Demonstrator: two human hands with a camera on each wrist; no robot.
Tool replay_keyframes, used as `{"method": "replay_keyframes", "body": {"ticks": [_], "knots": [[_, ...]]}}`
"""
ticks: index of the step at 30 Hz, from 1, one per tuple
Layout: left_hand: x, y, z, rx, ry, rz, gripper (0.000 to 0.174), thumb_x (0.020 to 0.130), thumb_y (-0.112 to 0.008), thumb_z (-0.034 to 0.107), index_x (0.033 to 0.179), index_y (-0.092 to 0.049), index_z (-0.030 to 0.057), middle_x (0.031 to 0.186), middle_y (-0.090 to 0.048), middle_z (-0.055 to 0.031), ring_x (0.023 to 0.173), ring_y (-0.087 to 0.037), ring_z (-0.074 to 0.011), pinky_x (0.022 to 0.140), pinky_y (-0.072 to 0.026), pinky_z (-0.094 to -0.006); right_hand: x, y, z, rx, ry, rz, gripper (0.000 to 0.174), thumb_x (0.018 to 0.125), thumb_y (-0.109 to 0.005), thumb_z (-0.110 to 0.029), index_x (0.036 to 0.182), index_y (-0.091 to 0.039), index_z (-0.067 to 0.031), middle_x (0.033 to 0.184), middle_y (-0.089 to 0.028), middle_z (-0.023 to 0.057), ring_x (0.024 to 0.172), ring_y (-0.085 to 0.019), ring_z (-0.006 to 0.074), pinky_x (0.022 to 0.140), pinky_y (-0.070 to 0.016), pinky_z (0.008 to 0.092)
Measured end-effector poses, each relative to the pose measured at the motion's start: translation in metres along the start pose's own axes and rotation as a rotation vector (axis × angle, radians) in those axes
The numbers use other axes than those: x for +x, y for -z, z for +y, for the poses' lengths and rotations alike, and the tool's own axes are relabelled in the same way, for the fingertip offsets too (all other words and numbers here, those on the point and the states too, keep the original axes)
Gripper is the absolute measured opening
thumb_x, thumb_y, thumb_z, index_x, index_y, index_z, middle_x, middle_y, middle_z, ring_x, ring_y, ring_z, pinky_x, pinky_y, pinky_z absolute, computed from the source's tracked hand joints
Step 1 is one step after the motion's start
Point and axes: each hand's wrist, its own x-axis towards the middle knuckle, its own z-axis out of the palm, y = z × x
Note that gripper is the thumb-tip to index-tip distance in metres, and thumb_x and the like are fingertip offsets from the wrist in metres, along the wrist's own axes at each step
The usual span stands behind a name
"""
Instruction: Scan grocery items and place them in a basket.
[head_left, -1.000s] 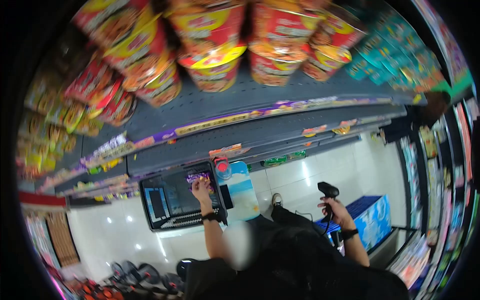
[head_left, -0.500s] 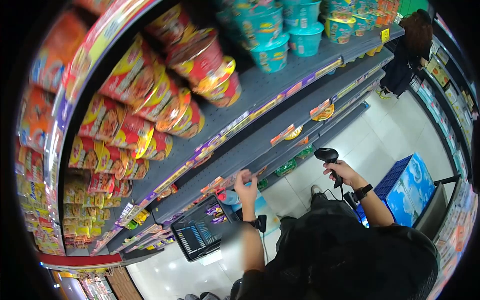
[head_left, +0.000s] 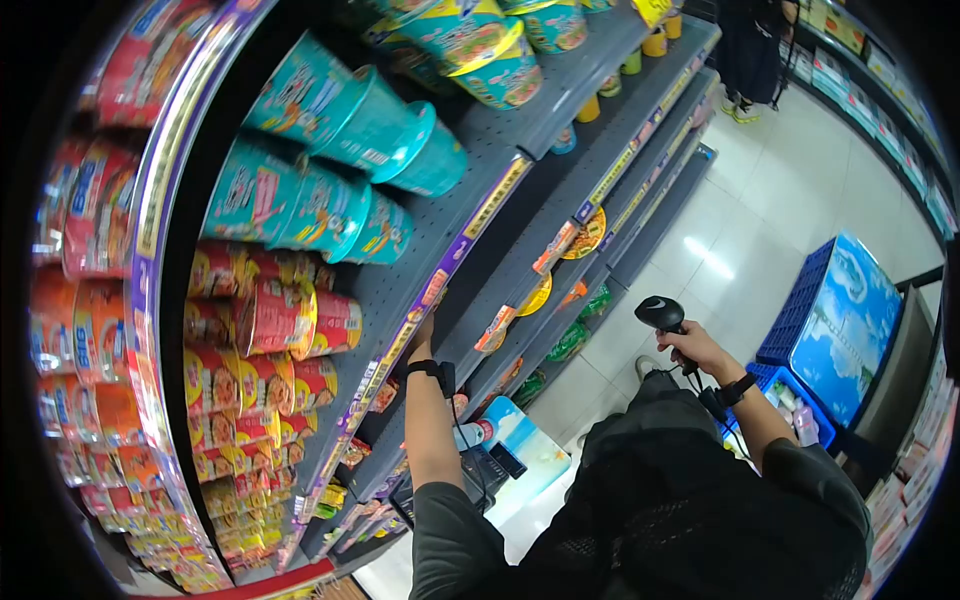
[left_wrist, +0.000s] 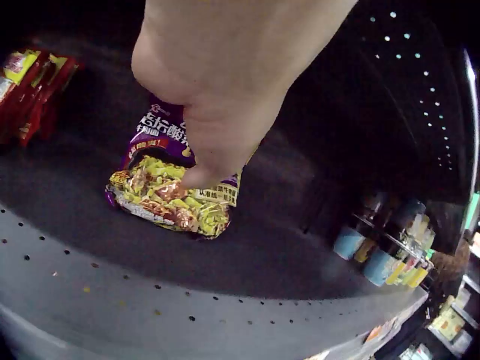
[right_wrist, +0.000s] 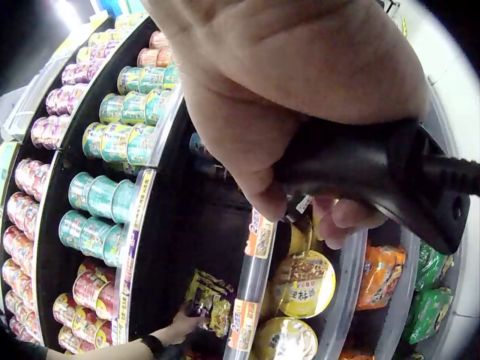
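Observation:
My left hand (left_wrist: 225,97) reaches into a dark shelf bay and grips a purple instant noodle pack (left_wrist: 169,199), the thumb over its printed front and the other fingers hidden behind. In the head view the shelf edge covers most of that hand (head_left: 423,338). The right wrist view shows the same pack (right_wrist: 211,298) at the fingertips. Out over the aisle, my right hand (head_left: 702,350) holds a black corded barcode scanner (head_left: 661,313) by its handle. Red noodle packs (left_wrist: 34,94) lie deeper in the bay, apart from the left hand.
Teal noodle cups (head_left: 345,130) and red noodle cups (head_left: 275,320) fill the upper shelf. Below stand a black basket (head_left: 482,472) and a blue-and-white box (head_left: 535,450). A blue crate (head_left: 803,290) sits right, and a person (head_left: 750,60) stands up the aisle.
My left hand has left the purple packs in the basket, risen and gone into the shelf, where it grips a pack. The head view has swung right along the shelves. The right hand still holds the scanner.

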Motion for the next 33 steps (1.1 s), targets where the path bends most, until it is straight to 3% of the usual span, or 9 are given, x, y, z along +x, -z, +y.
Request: {"method": "replay_keyframes", "body": {"ticks": [1, 3, 6, 7, 9, 10, 12, 26, 33], "knots": [[0.000, 0.007, 0.011, -0.003, 0.032, -0.103, 0.072, 0.088, -0.063, 0.050, 0.146, -0.045, 0.0121, 0.153, -0.041, -0.0186, 0.140, -0.038, -0.0407, 0.115, -0.0308, -0.0486, -0.002, 0.009, 0.001, -0.008, 0.007, 0.017, 0.020, 0.086, -0.070, -0.018, 0.100, -0.068, -0.0039, 0.082, -0.070, 0.0061, 0.055, -0.059, 0.0105, 0.047, -0.0457, 0.0236], [-0.003, 0.001, 0.020, 0.028, 0.046, -0.142, 0.081, 0.085, -0.065, 0.053, 0.150, -0.039, 0.0122, 0.153, -0.041, -0.0198, 0.141, -0.037, -0.0388, 0.116, -0.0303, -0.0481, -0.005, 0.024, 0.008, 0.020, -0.010, 0.032, 0.020, 0.086, -0.070, -0.018, 0.100, -0.068, -0.0039, 0.082, -0.070, 0.0067, 0.055, -0.060, 0.0109, 0.047, -0.0457, 0.0236], [-0.021, -0.024, 0.029, 0.467, 0.200, -0.162, 0.101, 0.078, -0.071, 0.058, 0.156, -0.024, 0.0144, 0.149, -0.043, -0.0244, 0.140, -0.040, -0.0371, 0.115, -0.0327, -0.0487, -0.007, 0.044, 0.011, 0.048, -0.055, 0.042, 0.021, 0.086, -0.071, -0.019, 0.100, -0.068, -0.0039, 0.083, -0.070, 0.0075, 0.054, -0.060, 0.0111, 0.046, -0.0458, 0.0239], [-0.020, -0.031, 0.031, 0.464, 0.201, -0.164, 0.101, 0.078, -0.071, 0.058, 0.156, -0.024, 0.0144, 0.149, -0.043, -0.0244, 0.140, -0.040, -0.0371, 0.115, -0.0327, -0.0487, -0.005, 0.049, 0.009, 0.033, -0.059, 0.034, 0.021, 0.086, -0.072, -0.019, 0.099, -0.067, -0.0039, 0.083, -0.070, 0.0077, 0.054, -0.060, 0.0111, 0.046, -0.0458, 0.0241], [-0.018, -0.038, 0.035, 0.155, 0.410, -0.156, 0.095, 0.077, -0.073, 0.057, 0.152, -0.034, 0.0137, 0.148, -0.046, -0.0222, 0.138, -0.042, -0.0368, 0.114, -0.0342, -0.0481, -0.003, 0.055, 0.002, 0.015, -0.063, 0.027, 0.021, 0.086, -0.072, -0.019, 0.099, -0.067, -0.0039, 0.083, -0.070, 0.0079, 0.054, -0.060, 0.0112, 0.046, -0.0459, 0.0243], [-0.014, -0.036, 0.033, 0.152, 0.410, -0.158, 0.095, 0.077, -0.073, 0.057, 0.152, -0.034, 0.0137, 0.148, -0.046, -0.0222, 0.138, -0.042, -0.0368, 0.114, -0.0342, -0.0481, -0.002, 0.057, -0.002, -0.012, -0.064, 0.039, 0.021, 0.086, -0.072, -0.019, 0.099, -0.067, -0.0039, 0.083, -0.070, 0.0079, 0.054, -0.059, 0.0113, 0.046, -0.0460, 0.0244], [-0.001, -0.022, 0.024, 0.098, 0.151, -0.059, 0.069, 0.088, -0.062, 0.051, 0.140, -0.051, 0.0078, 0.147, -0.049, -0.0132, 0.133, -0.050, -0.0353, 0.111, -0.0374, -0.0497, -0.003, 0.055, -0.007, -0.028, -0.064, 0.044, 0.020, 0.086, -0.072, -0.018, 0.099, -0.066, -0.0040, 0.082, -0.069, 0.0076, 0.053, -0.058, 0.0113, 0.047, -0.0462, 0.0246], [0.019, -0.040, -0.014, -0.018, 0.153, 0.058, 0.073, 0.082, -0.069, 0.049, 0.141, -0.051, 0.0094, 0.148, -0.048, -0.0162, 0.135, -0.047, -0.0368, 0.112, -0.0363, -0.0480, -0.021, 0.084, -0.013, -0.089, -0.074, 0.101, 0.020, 0.086, -0.069, -0.016, 0.101, -0.067, -0.0034, 0.084, -0.069, 0.0079, 0.055, -0.059, 0.0113, 0.047, -0.0455, 0.0245], [0.025, -0.023, -0.073, -0.041, 0.058, 0.100, 0.076, 0.080, -0.073, 0.048, 0.142, -0.050, 0.0102, 0.148, -0.048, -0.0178, 0.136, -0.045, -0.0376, 0.113, -0.0357, -0.0471, -0.028, 0.082, -0.016, -0.104, -0.086, 0.062, 0.020, 0.087, -0.069, -0.016, 0.102, -0.067, -0.0039, 0.084, -0.069, 0.0077, 0.055, -0.058, 0.0110, 0.047, -0.0461, 0.0246]]}}
